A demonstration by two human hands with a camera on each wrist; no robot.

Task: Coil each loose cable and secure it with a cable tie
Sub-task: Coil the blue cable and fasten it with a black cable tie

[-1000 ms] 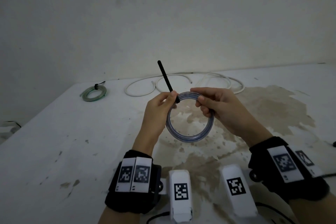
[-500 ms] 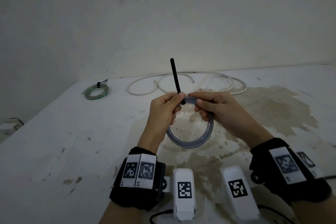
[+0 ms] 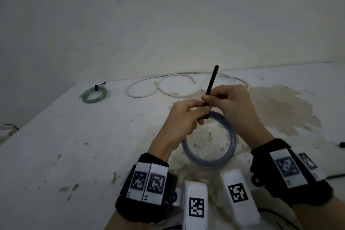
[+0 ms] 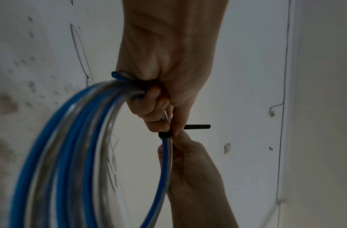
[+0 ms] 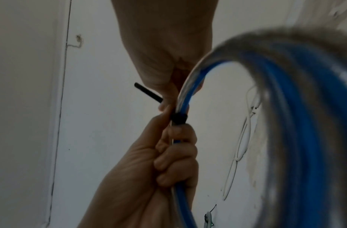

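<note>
Top of the blue coil [image 3: 211, 157] is buried behind both fists, so the wrap itself barely shows from the head view. The left hand [image 3: 183, 117] grips the coil's strands, fingers curled tight; the right hand [image 3: 231, 102] pinches the black cable tie [image 3: 211, 87] just above it, its tail sticking up. Farther back on the table [image 3: 56, 155] lie loose white cables [image 3: 168, 86] and a tied green coil [image 3: 94, 94].

I judge this a bare utility or workshop-type room, not a furnished home space: plain whitewashed wall [image 3: 168, 24], a stained, chipped white table [image 3: 56, 155], loose white cable [image 3: 168, 85] lying on it, and one tied green coil [image 3: 94, 94].
</note>
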